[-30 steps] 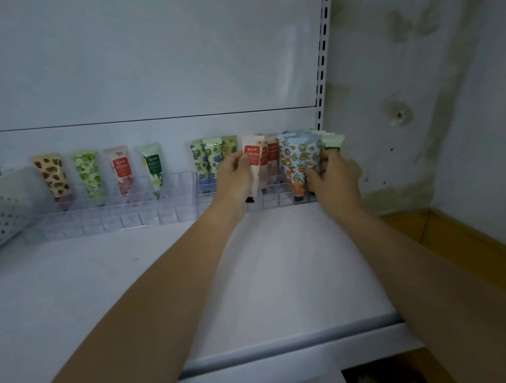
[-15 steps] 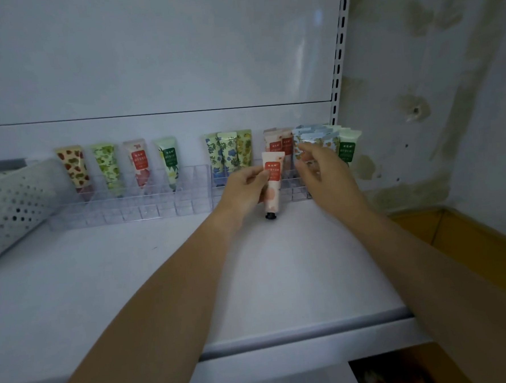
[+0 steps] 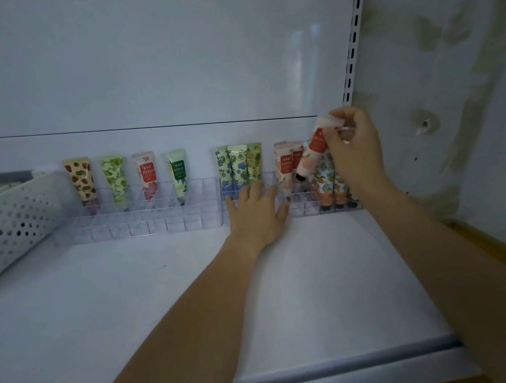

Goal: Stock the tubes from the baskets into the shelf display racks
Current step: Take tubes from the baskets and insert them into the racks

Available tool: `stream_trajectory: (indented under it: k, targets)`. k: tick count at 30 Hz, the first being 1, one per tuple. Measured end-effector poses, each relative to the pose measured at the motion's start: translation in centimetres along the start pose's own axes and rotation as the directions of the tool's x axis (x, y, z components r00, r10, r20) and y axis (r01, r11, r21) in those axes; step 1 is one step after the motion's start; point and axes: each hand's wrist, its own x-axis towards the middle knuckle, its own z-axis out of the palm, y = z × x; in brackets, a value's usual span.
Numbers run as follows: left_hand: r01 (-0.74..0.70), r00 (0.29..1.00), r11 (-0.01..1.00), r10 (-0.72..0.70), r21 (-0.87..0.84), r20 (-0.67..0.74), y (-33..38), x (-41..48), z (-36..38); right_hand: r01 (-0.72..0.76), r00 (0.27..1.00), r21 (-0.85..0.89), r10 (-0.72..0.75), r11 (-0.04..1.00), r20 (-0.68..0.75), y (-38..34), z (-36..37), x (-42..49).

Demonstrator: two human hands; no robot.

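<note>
Two clear racks side by side at back of shelf (image 3: pixel 134 302): left rack (image 3: pixel 159 223), right rack (image 3: pixel 303 207). Right hand (image 3: pixel 354 149) pinches crimped top of peach tube (image 3: pixel 313 149); tube tilted, black cap down, above right rack, just in front of two matching tubes (image 3: pixel 285 165). Left hand (image 3: pixel 256 213) flat, fingers straight and spread, resting on front of right rack, grasping nothing. Left rack holds four spaced tubes (image 3: pixel 147 174). Right rack: floral tubes (image 3: pixel 238 165) at left end, orange-print tubes (image 3: pixel 325 184) at right end. White perforated basket (image 3: pixel 16 217) tilted at far left.
</note>
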Motion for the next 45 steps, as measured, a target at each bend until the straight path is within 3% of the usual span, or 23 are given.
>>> stream_trajectory:
  k: [4,8,11,16,21,26,29,33,38,41,45]
  targets:
    - [0.032,0.993,0.994,-0.044,0.109,0.108,-1.1,0.8,0.1,0.120,0.988,-0.233,-0.093,0.965,0.125,-0.3,2.1,2.3]
    - [-0.011,0.992,0.993,-0.005,0.121,0.129,-2.5,1.2,-0.6,0.130,0.932,-0.492,0.063,0.861,0.356,0.3,3.7,4.3]
    - [-0.039,0.988,0.997,0.027,0.073,0.153,-3.3,1.4,-1.1,0.135,0.901,-0.613,0.161,0.778,0.402,0.1,4.0,6.1]
    - [-0.071,0.984,0.997,0.065,0.031,0.166,-4.1,1.6,-1.3,0.013,0.881,-0.622,0.285,0.783,0.378,0.5,3.2,8.4]
    - [-0.085,0.981,0.996,0.081,0.017,0.175,-4.2,1.5,-1.6,-0.003,0.924,-0.582,0.225,0.813,0.310,1.4,3.2,7.7]
    - [-0.096,0.978,0.995,0.094,0.004,0.188,-4.2,1.5,-1.6,0.025,0.831,-0.667,0.355,0.745,0.428,1.0,3.6,7.6]
    - [-0.076,0.980,0.997,0.074,0.005,0.185,-4.1,1.4,-1.8,0.029,0.822,-0.698,0.380,0.716,0.425,1.1,3.8,7.2]
    - [-0.027,0.999,0.998,0.029,-0.052,0.030,-3.0,1.5,-2.3,0.070,0.853,-0.670,0.303,0.739,0.425,0.1,4.0,7.6]
    - [-0.128,0.989,0.976,0.137,0.176,-0.045,-6.6,2.1,-8.4,0.299,0.854,-0.621,0.087,0.725,0.512,-1.9,7.5,5.6]
    - [-0.032,0.996,0.981,0.046,0.189,-0.071,-12.0,1.5,-14.7,0.484,0.763,-0.484,-0.081,0.729,0.641,-4.1,11.0,2.7]
    - [0.160,0.987,0.937,-0.162,0.311,-0.021,-20.7,-1.2,-21.5,0.691,0.554,-0.300,-0.215,0.658,0.804,-7.8,17.3,-1.3]
